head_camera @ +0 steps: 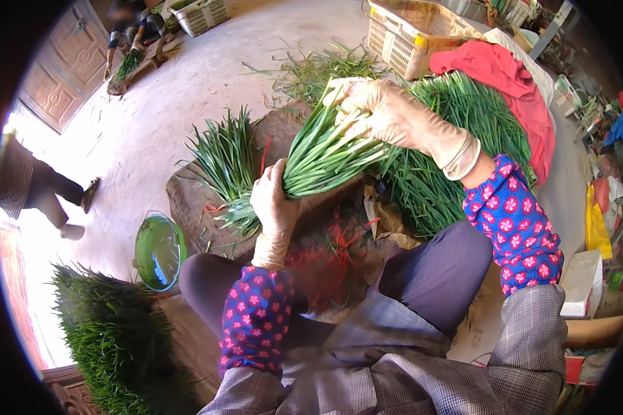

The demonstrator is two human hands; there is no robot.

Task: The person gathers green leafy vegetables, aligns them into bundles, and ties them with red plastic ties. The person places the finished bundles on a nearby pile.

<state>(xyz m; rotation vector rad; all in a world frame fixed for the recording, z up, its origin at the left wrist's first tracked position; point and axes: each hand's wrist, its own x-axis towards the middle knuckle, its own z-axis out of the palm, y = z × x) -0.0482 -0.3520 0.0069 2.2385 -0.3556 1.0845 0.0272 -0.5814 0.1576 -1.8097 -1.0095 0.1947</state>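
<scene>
A loose bunch of green Chinese chives (322, 161) spans the space between my hands, its pale stem ends towards the right. My left hand (276, 199), in a pale rubber glove, is wrapped around the leafy part. At the stem ends my right hand (379, 111), gloved the same way, has its fingers closed on some pale stalks. Left of the bunch, another bundle of chives (226, 155) lies on a brown cloth-covered surface (187, 194); a red tie (266, 154) shows beside it. Behind my right forearm spreads a large heap of chives (467, 114).
A green bucket of water (160, 251) stands left of my knee, near a dense stack of chives (114, 337). Red ties (337, 238) lie between my legs. Plastic crates (394, 46), a red cloth (503, 78) and scattered trimmings (332, 67) are farther out. Two other people are at left.
</scene>
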